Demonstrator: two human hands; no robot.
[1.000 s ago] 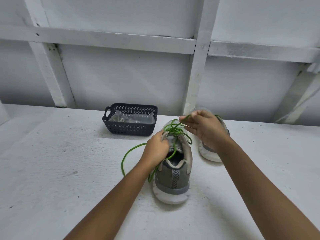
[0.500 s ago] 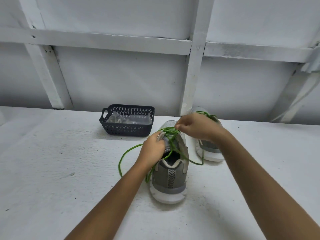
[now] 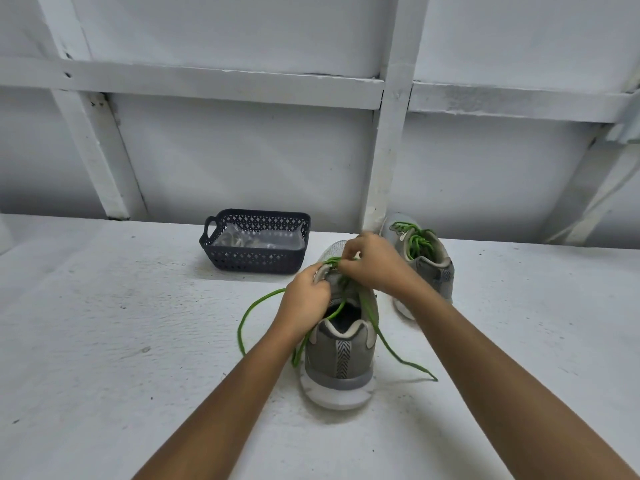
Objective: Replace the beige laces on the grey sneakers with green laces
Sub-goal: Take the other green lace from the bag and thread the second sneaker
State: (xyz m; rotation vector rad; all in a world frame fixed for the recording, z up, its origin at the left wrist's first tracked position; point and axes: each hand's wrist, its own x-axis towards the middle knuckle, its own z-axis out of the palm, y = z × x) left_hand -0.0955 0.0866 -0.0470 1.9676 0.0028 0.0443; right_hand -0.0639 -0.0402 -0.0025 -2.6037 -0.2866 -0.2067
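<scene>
The left hand [image 3: 306,292] curls its fingers round the lacing edge of the sneaker [image 3: 341,358] standing heel-first under both hands. The right hand [image 3: 372,263] pinches the green lace [image 3: 264,298] at the eyelets, close against the left. One loose end loops out left of the left hand and the other trails beneath the right forearm; the other sneaker [image 3: 429,268], laced green, sits just behind the right hand, with a basket [image 3: 256,263] beyond the left.

Place: bare shed or storeroom, probably
Walls: white panels [image 3: 242,161], painted timber battens [image 3: 391,150]
Surface: rough whitewashed slab [image 3: 104,341]
</scene>
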